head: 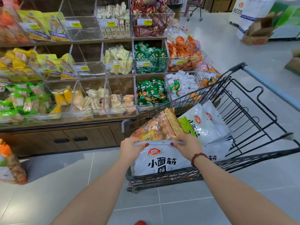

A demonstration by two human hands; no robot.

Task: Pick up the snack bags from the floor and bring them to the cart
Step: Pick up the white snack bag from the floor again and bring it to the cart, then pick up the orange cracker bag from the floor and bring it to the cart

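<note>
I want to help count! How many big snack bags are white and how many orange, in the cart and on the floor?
White bags in the cart: 4, overlapping
Orange bag in the cart: 1
Orange bag on the floor: 1
Total: 6

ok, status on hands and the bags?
Left hand, right hand pinch white bag by top edge, in cart. Orange bag behind it. Floor bag far left. Nothing blocking.

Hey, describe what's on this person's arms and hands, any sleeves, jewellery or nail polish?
Both forearms are bare, no sleeves in view. The left hand and right hand have red-painted thumbnails. A bracelet of dark reddish-brown beads circles the right wrist. No rings or watch show.
</note>
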